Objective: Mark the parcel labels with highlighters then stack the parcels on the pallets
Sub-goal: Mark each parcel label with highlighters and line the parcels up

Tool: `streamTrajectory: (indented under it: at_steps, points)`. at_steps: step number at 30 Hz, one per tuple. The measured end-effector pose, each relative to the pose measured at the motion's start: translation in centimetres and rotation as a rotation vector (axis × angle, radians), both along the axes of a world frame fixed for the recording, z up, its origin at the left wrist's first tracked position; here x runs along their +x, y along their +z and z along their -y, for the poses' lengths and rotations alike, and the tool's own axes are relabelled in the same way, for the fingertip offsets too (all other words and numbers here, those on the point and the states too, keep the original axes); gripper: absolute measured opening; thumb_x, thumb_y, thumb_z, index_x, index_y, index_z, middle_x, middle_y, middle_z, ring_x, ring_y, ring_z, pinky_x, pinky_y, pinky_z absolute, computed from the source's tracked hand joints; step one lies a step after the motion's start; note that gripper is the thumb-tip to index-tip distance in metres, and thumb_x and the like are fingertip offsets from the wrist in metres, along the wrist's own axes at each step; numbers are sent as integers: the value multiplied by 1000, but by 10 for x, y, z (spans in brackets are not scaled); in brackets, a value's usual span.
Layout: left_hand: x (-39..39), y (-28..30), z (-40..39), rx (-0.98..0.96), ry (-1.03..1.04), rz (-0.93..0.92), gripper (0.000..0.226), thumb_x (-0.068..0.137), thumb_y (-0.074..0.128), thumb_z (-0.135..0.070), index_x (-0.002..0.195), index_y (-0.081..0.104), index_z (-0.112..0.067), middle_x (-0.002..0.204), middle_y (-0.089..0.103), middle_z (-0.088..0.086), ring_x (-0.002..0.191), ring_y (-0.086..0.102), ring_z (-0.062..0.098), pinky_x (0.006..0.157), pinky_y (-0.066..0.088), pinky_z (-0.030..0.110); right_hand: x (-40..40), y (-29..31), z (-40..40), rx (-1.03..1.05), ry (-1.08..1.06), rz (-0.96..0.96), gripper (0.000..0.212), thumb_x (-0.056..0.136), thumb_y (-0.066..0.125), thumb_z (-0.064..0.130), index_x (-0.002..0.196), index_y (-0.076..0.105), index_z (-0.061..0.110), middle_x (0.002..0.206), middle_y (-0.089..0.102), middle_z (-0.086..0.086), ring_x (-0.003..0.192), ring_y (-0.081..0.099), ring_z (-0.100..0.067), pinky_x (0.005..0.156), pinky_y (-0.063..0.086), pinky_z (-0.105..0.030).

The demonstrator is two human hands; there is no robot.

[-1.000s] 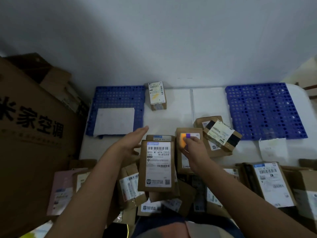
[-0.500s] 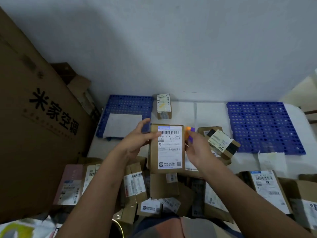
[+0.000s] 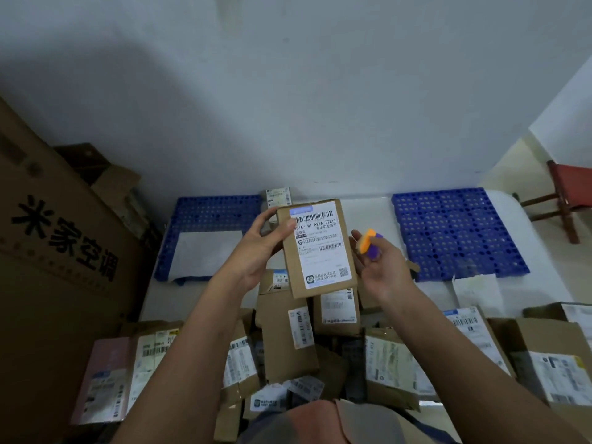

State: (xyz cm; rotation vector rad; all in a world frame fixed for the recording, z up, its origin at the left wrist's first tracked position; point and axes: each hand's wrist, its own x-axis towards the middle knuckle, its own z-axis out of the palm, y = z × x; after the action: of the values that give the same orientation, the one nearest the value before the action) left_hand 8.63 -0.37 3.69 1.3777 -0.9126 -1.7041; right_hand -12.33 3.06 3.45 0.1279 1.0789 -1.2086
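At the left of my frame leans a big brown carton (image 3: 61, 251) printed with bold black characters, with smaller brown boxes (image 3: 105, 181) stacked behind it against the pale wall (image 3: 288, 107). At the far right edge I see a red wooden stool (image 3: 563, 200) standing on a light floor beside the white bench (image 3: 368, 216).

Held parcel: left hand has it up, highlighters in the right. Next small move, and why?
Probably bring the highlighters across onto the label to mark it. The left hand grips the held parcel by its left edge, label facing the camera. The right hand holds the orange and purple highlighters just right of the parcel, not touching it. Whether the label is already marked is unclear.
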Motion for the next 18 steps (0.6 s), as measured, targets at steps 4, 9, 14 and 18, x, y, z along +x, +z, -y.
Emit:
streamTrajectory:
  at_steps: [4, 9, 14, 18]
  points:
    - [-5, -2, 8, 5, -45, 7, 82, 62, 85, -45, 134, 47, -33, 109, 75, 5, 110, 68, 20, 113, 38, 45, -4, 4, -1, -12, -6, 22, 19, 101, 48, 17, 93, 63, 7, 97, 69, -9, 84, 66, -21, 72, 57, -34]
    - [-8, -6, 14, 25, -54, 26, 79, 62, 85, -45, 131, 48, -33, 108, 75, 4, 108, 69, 20, 112, 39, 44, -10, 2, 1, -19, -42, 25, 16, 100, 49, 15, 93, 61, 8, 99, 69, -10, 88, 66, -22, 75, 54, -34]
    - [-2, -35, 11, 146, -21, 123, 57, 87, 72, -37, 135, 48, -19, 103, 76, 2, 100, 71, 18, 95, 52, 33, -30, -29, -4, 39, -102, -112, 24, 98, 53, 12, 121, 56, 4, 121, 66, -13, 111, 63, -22, 80, 53, -28]
    - [-11, -64, 0, 216, -73, 205, 63, 82, 76, -44, 135, 50, -23, 111, 73, 2, 105, 68, 18, 101, 50, 36, -39, -46, -13, 141, -154, -177, 23, 96, 57, 10, 119, 54, 8, 118, 65, -14, 105, 63, -21, 77, 56, -24]
